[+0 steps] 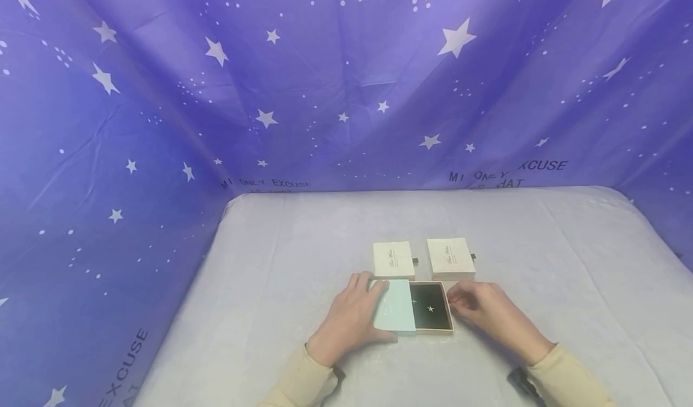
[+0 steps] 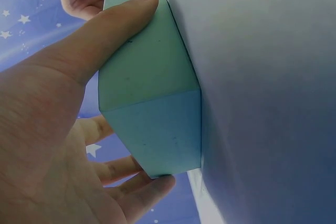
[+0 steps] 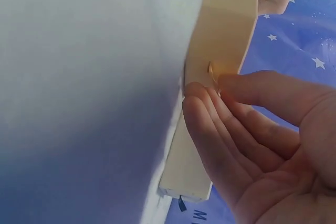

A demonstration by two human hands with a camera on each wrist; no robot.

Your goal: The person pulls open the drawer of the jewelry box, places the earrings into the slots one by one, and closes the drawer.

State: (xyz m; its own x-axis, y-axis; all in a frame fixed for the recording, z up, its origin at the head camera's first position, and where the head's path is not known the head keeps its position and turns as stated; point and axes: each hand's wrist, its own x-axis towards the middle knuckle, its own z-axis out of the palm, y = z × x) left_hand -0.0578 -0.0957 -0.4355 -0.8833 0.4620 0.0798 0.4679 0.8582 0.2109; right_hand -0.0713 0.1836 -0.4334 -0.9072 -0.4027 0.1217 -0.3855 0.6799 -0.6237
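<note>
A mint-green box sleeve (image 1: pixel 394 306) lies on the table with its drawer (image 1: pixel 433 332) partly pulled out to the right. Small star-shaped pieces, perhaps jewelry, show on the drawer's black lining (image 1: pixel 440 294). My left hand (image 1: pixel 352 311) grips the sleeve, thumb on the near side and fingertips at the far side. At the drawer's right end, my right hand (image 1: pixel 487 308) pinches a thin ribbon loop (image 3: pixel 211 70) between thumb and fingers. The left wrist view shows the closed end of the sleeve (image 2: pixel 157 135) between the thumb and fingers.
Just behind the mint box sit two cream boxes, the left one (image 1: pixel 391 259) and the right one (image 1: pixel 450 257), each with a dark tab on its right side. A pale cloth covers the table (image 1: pixel 260 257). Purple star-printed curtain (image 1: pixel 346 82) hangs behind and beside it.
</note>
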